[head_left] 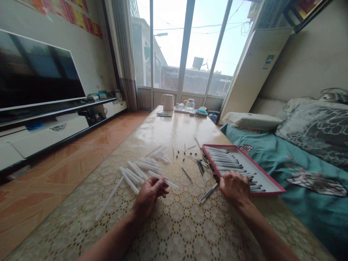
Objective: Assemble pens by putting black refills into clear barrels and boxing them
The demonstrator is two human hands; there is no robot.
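Note:
My left hand (pixel 151 194) hovers over the table with its fingers curled around the end of a clear plastic pen barrel (pixel 164 180). More clear barrels (pixel 138 170) lie scattered to its left. My right hand (pixel 234 185) rests knuckles-up at the near edge of a red-rimmed tray (pixel 272 188) holding several assembled pens (pixel 225 159); its fingers are bent and what they touch is hidden. A dark pen (pixel 208 193) lies just left of that hand. Thin refills (pixel 185 172) and small caps (pixel 179 155) lie between the hands.
The long lace-covered table (pixel 176 228) carries a white jug (pixel 168 102), a glass teapot (pixel 189 104) and small items at its far end. A teal-covered sofa (pixel 285 166) with cushions runs along the right. A television (pixel 35 72) on a low stand is at left.

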